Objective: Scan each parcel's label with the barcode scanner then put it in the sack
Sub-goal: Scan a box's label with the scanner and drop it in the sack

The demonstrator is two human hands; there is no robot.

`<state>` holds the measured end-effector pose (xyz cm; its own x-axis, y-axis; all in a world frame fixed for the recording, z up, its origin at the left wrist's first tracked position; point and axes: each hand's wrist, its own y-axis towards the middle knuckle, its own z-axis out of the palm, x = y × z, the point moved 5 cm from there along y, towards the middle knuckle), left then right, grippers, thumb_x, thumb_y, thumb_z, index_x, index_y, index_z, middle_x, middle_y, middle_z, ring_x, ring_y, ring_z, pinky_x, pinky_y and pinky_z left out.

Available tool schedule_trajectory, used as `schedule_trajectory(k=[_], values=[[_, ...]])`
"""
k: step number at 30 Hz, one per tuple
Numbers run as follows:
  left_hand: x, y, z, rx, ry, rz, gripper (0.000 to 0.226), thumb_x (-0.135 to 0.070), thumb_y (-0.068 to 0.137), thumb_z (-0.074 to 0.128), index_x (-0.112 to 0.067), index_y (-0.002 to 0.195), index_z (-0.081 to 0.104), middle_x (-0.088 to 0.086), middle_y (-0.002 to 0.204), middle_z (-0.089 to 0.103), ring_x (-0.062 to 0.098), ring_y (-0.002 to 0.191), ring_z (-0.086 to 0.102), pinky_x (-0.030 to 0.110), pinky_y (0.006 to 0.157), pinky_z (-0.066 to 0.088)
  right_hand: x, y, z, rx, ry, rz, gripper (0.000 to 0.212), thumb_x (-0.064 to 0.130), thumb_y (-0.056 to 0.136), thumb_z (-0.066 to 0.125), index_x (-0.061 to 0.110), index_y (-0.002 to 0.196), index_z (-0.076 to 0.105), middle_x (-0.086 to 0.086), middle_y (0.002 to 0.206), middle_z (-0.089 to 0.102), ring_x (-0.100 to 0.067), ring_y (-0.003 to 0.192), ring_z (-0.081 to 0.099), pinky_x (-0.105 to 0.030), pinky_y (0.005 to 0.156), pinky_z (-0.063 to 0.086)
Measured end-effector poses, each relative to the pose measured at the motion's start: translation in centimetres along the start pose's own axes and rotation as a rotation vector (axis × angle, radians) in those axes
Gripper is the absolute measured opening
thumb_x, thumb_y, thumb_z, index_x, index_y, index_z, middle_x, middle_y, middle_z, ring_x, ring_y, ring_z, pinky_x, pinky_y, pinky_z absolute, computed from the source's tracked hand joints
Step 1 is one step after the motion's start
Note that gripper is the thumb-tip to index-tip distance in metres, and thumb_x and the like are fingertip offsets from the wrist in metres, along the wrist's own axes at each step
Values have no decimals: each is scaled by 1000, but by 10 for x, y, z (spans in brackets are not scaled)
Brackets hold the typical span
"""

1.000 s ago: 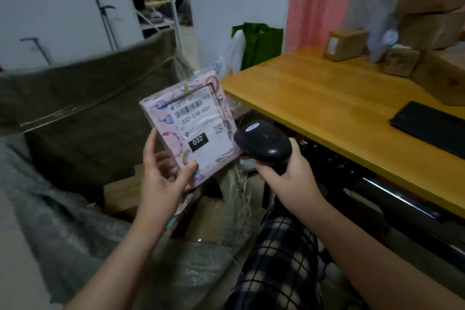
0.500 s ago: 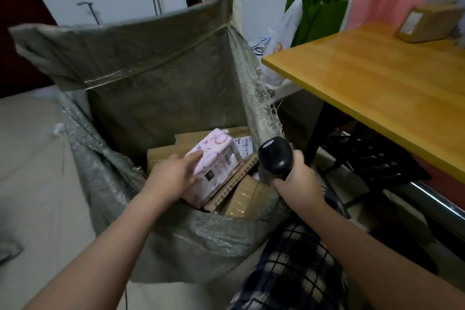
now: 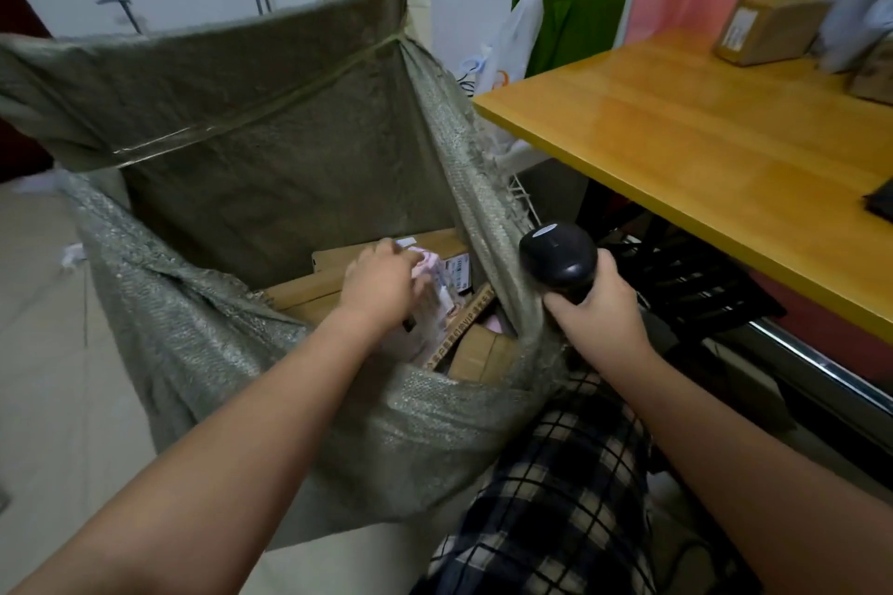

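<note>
**Pink parcel going into the sack**

Down in the grey-green woven plastic sack (image 3: 270,150), the left hand (image 3: 381,285) lies over the pink patterned parcel (image 3: 435,304); blur hides whether it grips. The right hand (image 3: 597,312) clasps the black barcode scanner (image 3: 558,261). Next, I reckon, it's fetching the brown cardboard box (image 3: 768,27) off the yellow wooden table (image 3: 700,150)

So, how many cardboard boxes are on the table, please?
2: one box near the table's far edge, another cut off at the right; others may be hidden.

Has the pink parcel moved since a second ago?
Yes. The pink parcel was held up level with the table corner; now it lies down inside the sack, below its rim, among cardboard boxes, under the left hand.
</note>
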<state>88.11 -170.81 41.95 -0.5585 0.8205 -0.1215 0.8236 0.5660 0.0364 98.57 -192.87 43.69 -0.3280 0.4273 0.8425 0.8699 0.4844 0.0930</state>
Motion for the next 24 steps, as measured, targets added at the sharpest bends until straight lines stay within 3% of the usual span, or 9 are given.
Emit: schedule_trajectory(k=[2,7,9,12,16,19,22,24], values=[[-29,-2,-22,-141,-125,83,38,-38,96,49,-20,129,57,9,129,51,32,115,48,40,96,42,1,-2,-17,-40,70,-11,39,20,84,73,23,113,47,10,97,52,-10,92,50,-24,78,37],[-128,-1,-58,-217,-293,360,38,-32,95,53,-19,131,56,7,124,54,29,115,49,40,97,40,-8,-9,-90,-272,186,-3,50,28,85,73,19,128,50,7,107,58,-9,97,54,-24,82,40],[-174,0,-62,-200,-318,467,39,-33,96,53,-19,132,54,7,126,53,29,116,48,41,98,40,-19,-15,-131,-380,217,5,44,33,84,71,18,122,55,-1,95,67,-15,78,64,-26,70,46],[-247,-2,-62,-157,-343,622,40,-34,98,50,-19,135,52,5,128,51,26,119,46,38,98,39,-36,-31,-194,-527,256,66,36,32,86,69,15,115,57,-7,74,66,-16,54,62,-26,53,48],[-337,-8,-57,-79,-342,828,40,-34,99,48,-20,136,50,4,130,50,25,122,43,37,98,36,-60,-58,-265,-752,300,126,51,45,78,71,14,116,59,-11,79,67,-23,61,65,-33,57,53],[-396,-9,-52,-27,-284,951,43,-36,97,50,-20,137,48,4,136,46,25,126,41,37,101,35,-84,-81,-298,-847,404,187,37,30,87,68,7,114,58,-7,60,59,-22,48,58,-31,49,49],[-446,-7,-48,8,-241,1017,52,-39,95,53,-21,142,42,5,146,38,25,134,37,37,107,33,-101,-99,-313,-890,506,226,16,24,90,66,10,95,61,-7,53,54,-23,46,53,-32,48,47],[-473,-3,-43,50,-190,1021,60,-43,94,54,-22,147,35,5,154,28,24,141,28,38,112,29,-108,-104,-317,-904,523,245,13,23,90,65,11,86,61,-5,50,54,-22,45,53,-30,46,47]])
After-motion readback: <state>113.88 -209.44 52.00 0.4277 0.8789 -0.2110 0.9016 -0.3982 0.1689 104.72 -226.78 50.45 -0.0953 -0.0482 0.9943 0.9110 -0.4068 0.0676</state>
